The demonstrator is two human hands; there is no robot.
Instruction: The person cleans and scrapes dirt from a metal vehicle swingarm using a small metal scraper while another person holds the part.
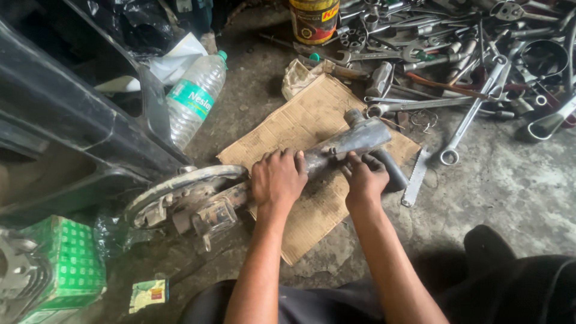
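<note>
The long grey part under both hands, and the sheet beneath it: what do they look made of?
The long grey part looks like cast metal, dull and grimy, with rounded tubular ends. The left hand and right hand press on it. The sheet looks like corrugated cardboard: tan, ribbed, stained, with frayed edges.

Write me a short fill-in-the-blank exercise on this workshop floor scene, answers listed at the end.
1. Both hands, the left hand and right hand, rest on a long grey ____ part.
2. That part lies on a sheet of ____.
3. The plastic bottle has a ____ cap.
4. Right of the sheet lies a pile of ____.

Answers: metal; cardboard; green; spanners
</note>
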